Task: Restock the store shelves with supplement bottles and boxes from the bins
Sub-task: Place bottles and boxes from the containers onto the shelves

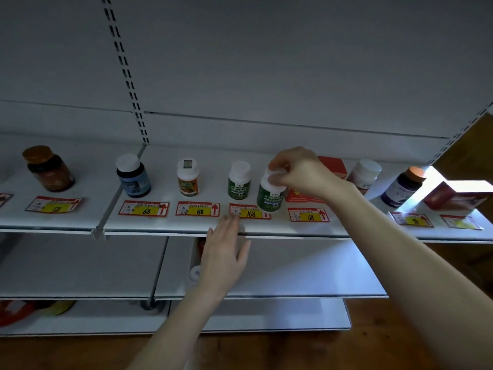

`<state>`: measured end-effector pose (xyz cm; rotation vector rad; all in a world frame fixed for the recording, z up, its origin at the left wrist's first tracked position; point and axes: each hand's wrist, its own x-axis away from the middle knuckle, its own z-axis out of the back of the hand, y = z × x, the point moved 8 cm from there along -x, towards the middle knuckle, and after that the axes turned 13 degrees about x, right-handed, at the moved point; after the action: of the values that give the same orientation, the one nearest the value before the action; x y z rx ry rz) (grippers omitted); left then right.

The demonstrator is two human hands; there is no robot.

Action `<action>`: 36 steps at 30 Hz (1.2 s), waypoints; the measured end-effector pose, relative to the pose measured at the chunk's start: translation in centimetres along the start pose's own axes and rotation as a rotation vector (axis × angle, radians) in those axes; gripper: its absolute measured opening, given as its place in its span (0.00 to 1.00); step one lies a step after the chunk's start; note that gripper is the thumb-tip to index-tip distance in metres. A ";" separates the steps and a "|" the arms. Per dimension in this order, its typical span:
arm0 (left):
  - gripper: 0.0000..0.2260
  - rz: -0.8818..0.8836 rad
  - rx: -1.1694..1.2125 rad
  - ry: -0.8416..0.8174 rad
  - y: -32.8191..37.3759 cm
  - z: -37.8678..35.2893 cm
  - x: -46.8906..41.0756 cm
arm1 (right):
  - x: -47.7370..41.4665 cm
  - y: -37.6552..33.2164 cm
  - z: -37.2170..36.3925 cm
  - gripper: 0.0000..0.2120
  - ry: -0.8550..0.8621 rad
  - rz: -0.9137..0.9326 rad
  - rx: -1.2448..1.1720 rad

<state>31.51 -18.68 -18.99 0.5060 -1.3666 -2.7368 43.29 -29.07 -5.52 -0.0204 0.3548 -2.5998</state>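
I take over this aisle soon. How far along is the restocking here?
Done: single items stand along the top shelf, from the brown bottle to the purple bottle. In hand: the right hand pinches the cap of a second green bottle beside the first green bottle; the left hand is open. Left: rows look one deep, and the lower shelf looks mostly bare.

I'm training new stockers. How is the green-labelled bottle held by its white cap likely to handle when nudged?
The green-labelled white-capped plastic bottle looks rigid and probably light: the right hand holds it by fingertips at its top alone. Tall and narrow, it may tip if nudged high; lying down, its round body would likely roll.
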 end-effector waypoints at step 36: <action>0.29 -0.221 -0.485 -0.112 0.6 -0.2 2.3 | -0.4 -1.1 -2.4 0.16 0.246 0.013 0.021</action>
<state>29.33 -19.66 -19.27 0.4959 -0.6425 -3.1626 42.86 -27.37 -7.51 0.3100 0.4122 -2.5978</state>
